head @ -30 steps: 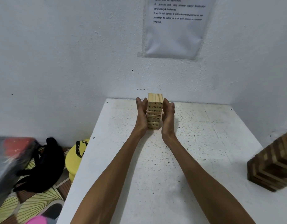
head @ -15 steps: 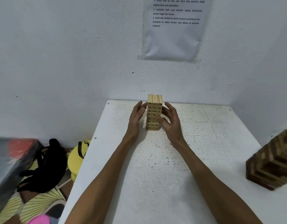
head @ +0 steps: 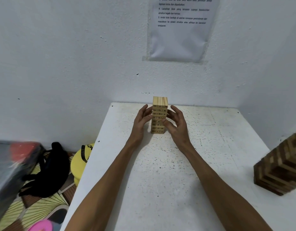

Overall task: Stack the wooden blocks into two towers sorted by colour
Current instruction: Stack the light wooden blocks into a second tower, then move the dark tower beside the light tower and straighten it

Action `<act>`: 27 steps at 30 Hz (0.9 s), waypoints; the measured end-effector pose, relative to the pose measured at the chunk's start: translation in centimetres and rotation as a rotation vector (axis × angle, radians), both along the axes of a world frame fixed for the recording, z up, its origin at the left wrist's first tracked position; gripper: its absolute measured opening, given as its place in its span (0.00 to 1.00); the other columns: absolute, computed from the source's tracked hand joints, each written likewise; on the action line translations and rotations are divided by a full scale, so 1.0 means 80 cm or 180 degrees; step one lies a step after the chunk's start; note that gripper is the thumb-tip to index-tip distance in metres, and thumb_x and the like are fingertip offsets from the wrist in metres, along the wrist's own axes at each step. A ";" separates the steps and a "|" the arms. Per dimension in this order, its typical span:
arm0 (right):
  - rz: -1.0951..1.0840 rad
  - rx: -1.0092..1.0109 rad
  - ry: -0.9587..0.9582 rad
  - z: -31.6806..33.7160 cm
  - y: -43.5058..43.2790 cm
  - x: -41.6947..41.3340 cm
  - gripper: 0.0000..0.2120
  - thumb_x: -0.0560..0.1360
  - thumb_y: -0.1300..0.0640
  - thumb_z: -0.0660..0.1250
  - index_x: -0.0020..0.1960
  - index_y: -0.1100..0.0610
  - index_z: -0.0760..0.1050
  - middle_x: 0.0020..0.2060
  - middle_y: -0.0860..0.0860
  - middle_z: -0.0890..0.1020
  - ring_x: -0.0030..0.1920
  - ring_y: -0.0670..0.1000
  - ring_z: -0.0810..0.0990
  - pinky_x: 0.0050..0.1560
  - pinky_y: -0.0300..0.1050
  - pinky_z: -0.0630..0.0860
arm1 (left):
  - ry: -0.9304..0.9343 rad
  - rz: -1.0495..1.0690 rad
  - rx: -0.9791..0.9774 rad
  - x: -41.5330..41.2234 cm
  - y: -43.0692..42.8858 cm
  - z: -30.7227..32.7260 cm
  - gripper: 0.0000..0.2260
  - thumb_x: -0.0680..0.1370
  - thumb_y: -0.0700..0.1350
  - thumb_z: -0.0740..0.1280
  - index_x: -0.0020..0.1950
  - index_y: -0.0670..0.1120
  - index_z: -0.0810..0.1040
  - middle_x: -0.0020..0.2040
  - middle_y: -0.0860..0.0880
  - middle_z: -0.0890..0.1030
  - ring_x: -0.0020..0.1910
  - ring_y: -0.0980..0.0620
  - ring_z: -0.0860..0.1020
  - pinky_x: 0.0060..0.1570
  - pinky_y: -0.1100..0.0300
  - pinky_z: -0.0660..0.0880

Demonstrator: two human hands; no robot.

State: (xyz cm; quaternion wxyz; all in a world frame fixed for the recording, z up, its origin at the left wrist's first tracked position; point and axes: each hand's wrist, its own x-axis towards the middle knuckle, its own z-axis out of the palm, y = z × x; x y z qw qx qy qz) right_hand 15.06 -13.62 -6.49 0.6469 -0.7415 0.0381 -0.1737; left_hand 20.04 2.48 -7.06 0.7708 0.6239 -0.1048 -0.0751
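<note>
A tower of light wooden blocks (head: 160, 104) with printed numbers stands upright near the far edge of the white table (head: 160, 180). My left hand (head: 141, 122) is on its left side, fingers spread, fingertips at the blocks. My right hand (head: 176, 124) is on its right side, fingers apart and curled, the thumb touching the tower's front. Neither hand grips a block. A tower of dark brown blocks (head: 282, 167) stands at the table's right edge, partly cut off by the frame.
White walls close the table in behind and on the right; a printed sheet (head: 179, 30) hangs on the back wall. Left of the table, on the floor, are a yellow stool (head: 80, 160), a black bag (head: 47, 169) and a dark case (head: 10, 165).
My palms were pressed flat against the light tower's sides; both hands have loosened, with fingers spread and only fingertips at the blocks. The tower has stayed in place.
</note>
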 end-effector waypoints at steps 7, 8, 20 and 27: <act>0.0130 0.0034 0.0003 -0.002 0.001 -0.002 0.32 0.75 0.53 0.72 0.77 0.50 0.66 0.69 0.46 0.78 0.71 0.48 0.75 0.71 0.63 0.74 | 0.0137 -0.0141 -0.0105 -0.003 0.002 -0.005 0.30 0.77 0.52 0.68 0.78 0.50 0.67 0.75 0.50 0.75 0.76 0.42 0.71 0.74 0.30 0.64; 0.0113 0.0050 -0.0008 -0.003 0.001 -0.002 0.32 0.75 0.53 0.70 0.77 0.51 0.66 0.69 0.46 0.78 0.72 0.48 0.75 0.71 0.62 0.74 | 0.0157 -0.0130 -0.0134 -0.004 0.002 -0.004 0.30 0.77 0.52 0.68 0.78 0.50 0.66 0.75 0.49 0.75 0.76 0.42 0.71 0.74 0.32 0.66; -0.0111 -0.0516 0.0118 -0.018 -0.022 -0.066 0.29 0.79 0.59 0.73 0.76 0.52 0.67 0.68 0.46 0.78 0.68 0.48 0.76 0.70 0.47 0.73 | -0.0355 0.0579 0.1170 -0.088 0.016 -0.003 0.21 0.82 0.45 0.67 0.76 0.50 0.70 0.71 0.55 0.76 0.69 0.53 0.74 0.65 0.58 0.71; -0.0092 -0.1074 0.0191 -0.025 -0.036 -0.159 0.28 0.78 0.55 0.74 0.75 0.51 0.70 0.65 0.45 0.80 0.63 0.44 0.79 0.68 0.45 0.75 | -0.0743 0.0387 0.1669 -0.184 0.010 -0.012 0.22 0.79 0.46 0.68 0.73 0.50 0.74 0.68 0.55 0.78 0.65 0.58 0.75 0.67 0.57 0.72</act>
